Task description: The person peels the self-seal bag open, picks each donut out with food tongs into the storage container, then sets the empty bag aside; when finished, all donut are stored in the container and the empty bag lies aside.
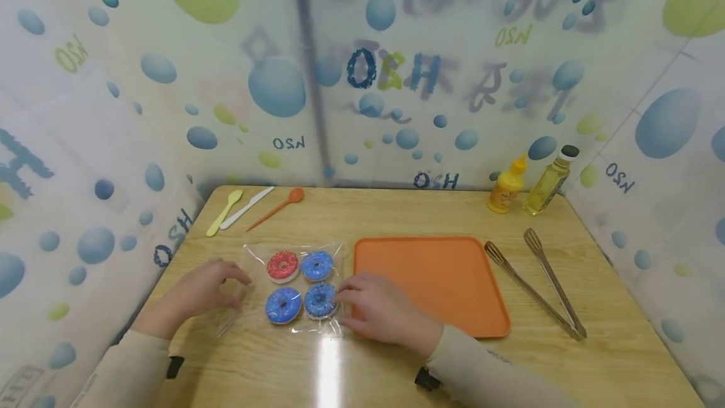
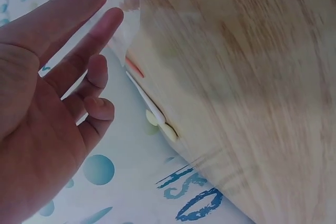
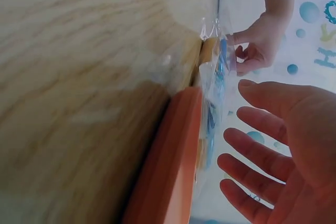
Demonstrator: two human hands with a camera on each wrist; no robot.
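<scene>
A clear plastic bag (image 1: 257, 266) lies on the wooden table, holding one red-iced doughnut (image 1: 282, 266) and three blue-iced ones, including a sprinkled blue doughnut (image 1: 320, 300). At the bag's left end, my left hand (image 1: 206, 291) has its thumb and fingers apart; in the left wrist view the upper fingertips overlap the film. My right hand (image 1: 385, 313) hovers at the bag's right side, over the near left corner of an orange tray (image 1: 430, 282). Its fingers (image 3: 257, 150) are spread and loosely bent, with nothing held between them.
At the back left lie a yellow spoon (image 1: 224, 213), a white knife (image 1: 246, 208) and an orange spoon (image 1: 275, 209). Metal tongs (image 1: 557, 288) rest right of the tray. A yellow squeeze bottle (image 1: 506, 187) and a glass oil bottle (image 1: 549, 182) stand at the back right. Patterned walls enclose the table.
</scene>
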